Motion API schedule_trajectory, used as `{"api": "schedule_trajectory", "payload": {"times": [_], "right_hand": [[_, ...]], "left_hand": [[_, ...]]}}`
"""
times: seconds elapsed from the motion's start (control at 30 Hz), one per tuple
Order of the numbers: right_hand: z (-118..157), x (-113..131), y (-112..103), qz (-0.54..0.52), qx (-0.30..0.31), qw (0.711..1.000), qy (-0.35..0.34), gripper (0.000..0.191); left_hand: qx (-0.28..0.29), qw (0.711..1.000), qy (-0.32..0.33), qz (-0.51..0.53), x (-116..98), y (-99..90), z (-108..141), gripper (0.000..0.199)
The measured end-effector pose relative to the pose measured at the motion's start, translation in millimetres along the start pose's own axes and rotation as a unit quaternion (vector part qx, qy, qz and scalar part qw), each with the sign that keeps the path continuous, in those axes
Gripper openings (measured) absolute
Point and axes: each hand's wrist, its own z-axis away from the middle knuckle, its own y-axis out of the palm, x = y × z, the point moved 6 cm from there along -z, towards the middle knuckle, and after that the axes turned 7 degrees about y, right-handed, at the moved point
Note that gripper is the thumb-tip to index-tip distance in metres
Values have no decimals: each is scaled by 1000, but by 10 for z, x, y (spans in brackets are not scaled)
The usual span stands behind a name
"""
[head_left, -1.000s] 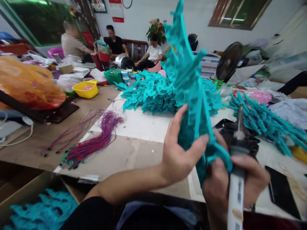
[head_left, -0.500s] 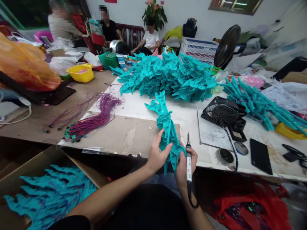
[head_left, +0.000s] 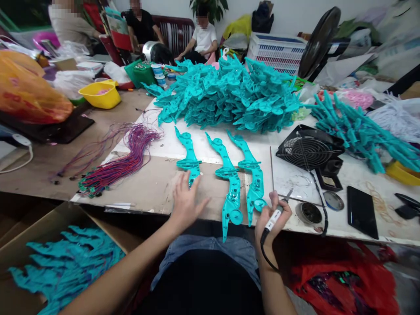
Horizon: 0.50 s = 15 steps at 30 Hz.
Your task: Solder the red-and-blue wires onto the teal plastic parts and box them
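Three teal plastic bow-shaped parts lie side by side at the table's front: a left one [head_left: 188,148], a middle one [head_left: 226,168] and a right one [head_left: 251,168]. My left hand [head_left: 185,203] is over the lower end of the left part, fingers spread, hiding that end. In my right hand [head_left: 275,212] is a soldering iron [head_left: 274,219] with a white-labelled handle, its tip pointing up and right. This hand is beside the round end of the right part; whether it touches it, I cannot tell.
A large heap of teal parts [head_left: 226,96] stands behind. Red-and-blue wires [head_left: 121,162] lie left. On the right are a black fan [head_left: 305,148], a round tin [head_left: 309,213] and a black flat device [head_left: 362,212]. A cardboard box [head_left: 95,227] holds more parts below. People sit at the back.
The bundle of teal parts held in both hands is now laid out as separate pieces on the table. My left hand has moved left, and the soldering iron has tilted to the right.
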Motion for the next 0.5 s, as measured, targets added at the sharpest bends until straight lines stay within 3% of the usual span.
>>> {"api": "schedule_trajectory", "payload": {"times": [0.1,0.17,0.23,0.3,0.4,0.5], "right_hand": [[-78,0,91,88,47,994,-51,32],[-109,25,141,157,114,976,-101,30],[-91,48,159,218,175,947,-160,32],[-22,78,137,263,196,918,-224,33],[126,126,91,304,174,889,-294,36],[218,162,67,315,128,888,-310,34]], "left_hand": [[74,989,130,20,-592,221,-15,74],[136,973,186,28,-781,379,1,74],[177,959,218,29,-778,466,17,66],[202,950,238,34,-661,471,33,57],[224,940,252,54,-482,416,35,53],[240,934,252,80,-437,439,-60,56]]}}
